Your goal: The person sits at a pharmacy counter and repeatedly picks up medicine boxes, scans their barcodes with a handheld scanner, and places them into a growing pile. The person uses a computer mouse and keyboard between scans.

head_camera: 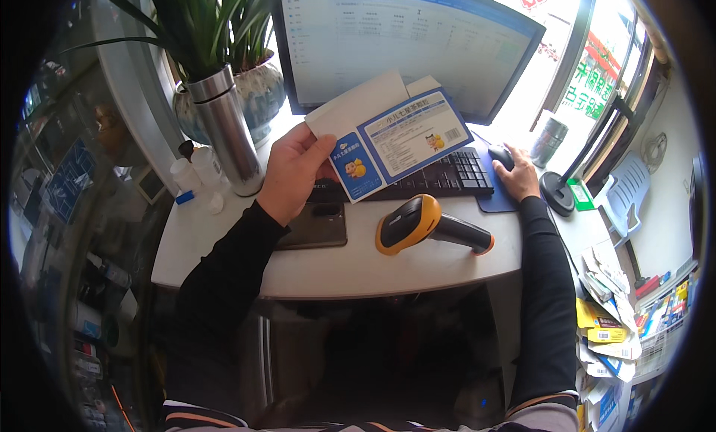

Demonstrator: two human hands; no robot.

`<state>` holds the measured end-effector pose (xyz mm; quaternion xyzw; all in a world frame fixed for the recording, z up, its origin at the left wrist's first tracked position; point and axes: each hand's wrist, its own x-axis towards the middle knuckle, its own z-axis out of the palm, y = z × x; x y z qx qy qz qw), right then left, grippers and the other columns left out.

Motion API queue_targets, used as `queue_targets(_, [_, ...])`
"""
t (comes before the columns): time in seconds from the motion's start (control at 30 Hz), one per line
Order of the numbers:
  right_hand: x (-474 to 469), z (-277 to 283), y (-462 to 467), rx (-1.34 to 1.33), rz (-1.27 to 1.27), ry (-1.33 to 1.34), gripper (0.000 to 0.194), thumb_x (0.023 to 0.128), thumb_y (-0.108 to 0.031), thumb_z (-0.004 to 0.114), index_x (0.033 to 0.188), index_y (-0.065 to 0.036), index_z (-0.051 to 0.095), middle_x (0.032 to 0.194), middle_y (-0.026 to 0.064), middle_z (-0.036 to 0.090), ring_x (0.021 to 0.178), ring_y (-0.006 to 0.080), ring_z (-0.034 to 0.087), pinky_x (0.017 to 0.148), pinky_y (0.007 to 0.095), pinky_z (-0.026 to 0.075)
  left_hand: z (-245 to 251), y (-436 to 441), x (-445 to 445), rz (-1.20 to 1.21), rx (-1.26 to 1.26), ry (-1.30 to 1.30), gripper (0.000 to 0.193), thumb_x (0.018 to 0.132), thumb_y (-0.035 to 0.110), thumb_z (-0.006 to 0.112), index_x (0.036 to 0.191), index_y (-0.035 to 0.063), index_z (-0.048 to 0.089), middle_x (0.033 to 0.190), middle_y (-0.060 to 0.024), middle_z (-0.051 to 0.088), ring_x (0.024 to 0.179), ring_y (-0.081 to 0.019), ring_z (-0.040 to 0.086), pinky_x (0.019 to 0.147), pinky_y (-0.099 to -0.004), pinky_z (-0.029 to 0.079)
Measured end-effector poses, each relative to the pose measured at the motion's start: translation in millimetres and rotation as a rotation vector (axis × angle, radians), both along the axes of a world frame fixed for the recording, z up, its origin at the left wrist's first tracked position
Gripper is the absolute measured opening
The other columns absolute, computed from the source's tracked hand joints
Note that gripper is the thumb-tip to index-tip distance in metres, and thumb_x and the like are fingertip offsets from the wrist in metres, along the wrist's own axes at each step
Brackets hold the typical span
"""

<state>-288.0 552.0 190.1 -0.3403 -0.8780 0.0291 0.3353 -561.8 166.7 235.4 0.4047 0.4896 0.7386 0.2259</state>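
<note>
My left hand pinches the left edge of a flattened blue-and-white carton between thumb and fingers. Printed panels face me, and plain white flaps stick up along its top. The carton is held above a black keyboard and hides much of it, along with the lower part of the monitor. On the right, my right hand rests on a black computer mouse, over a dark blue mouse pad. A yellow-and-black handheld barcode scanner lies on the white desk between my forearms.
A smartphone lies below my left wrist. At the left stand a steel flask, small white bottles and a potted plant. A metal canister and a round black stand base are beside my right hand. Flattened cartons pile at the right.
</note>
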Motion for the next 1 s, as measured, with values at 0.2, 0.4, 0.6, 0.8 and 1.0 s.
queue_targets(0.2, [-1.2,2.4,7.5,-0.133,0.022,-0.112,0.061,0.091,-0.038,0.062,0.149,-0.023,0.053,0.138,0.0229,0.062,0.128,0.0404,0.059,0.110,0.0440,0.045,-3.4,3.8,3.3,0.026,-0.015,-0.063,0.032,0.104,0.010,0.054,0.132,-0.0048,0.057,0.114,-0.0135,0.072,0.095,-0.0197,0.074,0.080,-0.0346,0.064])
queue_targets(0.4, [-1.1,0.4,5.8,-0.163,0.044,-0.084,0.058,0.090,-0.035,0.060,0.147,-0.025,0.055,0.137,0.0218,0.063,0.127,0.0395,0.060,0.109,0.0429,0.046,-7.2,3.6,-1.2,0.046,0.022,-0.110,0.031,0.103,0.007,0.054,0.131,-0.0051,0.058,0.114,-0.0141,0.072,0.096,-0.0199,0.074,0.084,-0.0357,0.064])
queue_targets(0.6, [3.2,-4.4,16.9,-0.143,0.067,-0.087,0.056,0.090,-0.035,0.061,0.145,-0.024,0.057,0.135,0.0207,0.065,0.126,0.0393,0.061,0.108,0.0427,0.047,-8.0,4.1,-3.1,0.072,0.050,-0.143,0.031,0.102,0.007,0.055,0.131,-0.0043,0.058,0.115,-0.0137,0.072,0.097,-0.0193,0.074,0.085,-0.0351,0.063])
queue_targets(0.8, [-1.7,4.4,4.7,-0.092,-0.016,-0.018,0.059,0.091,-0.044,0.062,0.145,-0.020,0.057,0.131,0.0258,0.065,0.122,0.0452,0.062,0.105,0.0464,0.048,-9.4,4.8,-6.2,0.110,0.055,-0.087,0.032,0.102,0.008,0.056,0.132,-0.0042,0.058,0.116,-0.0136,0.071,0.097,-0.0192,0.074,0.084,-0.0350,0.063])
queue_targets(1.0, [-6.2,70.0,-104.4,-0.695,0.670,0.003,0.052,0.092,-0.034,0.072,0.134,-0.005,0.065,0.111,0.0142,0.074,0.100,0.0239,0.069,0.093,0.0329,0.054,-12.1,7.8,-9.6,0.128,0.090,-0.026,0.035,0.103,0.009,0.055,0.135,-0.0049,0.057,0.118,-0.0128,0.071,0.096,-0.0178,0.073,0.082,-0.0332,0.063])
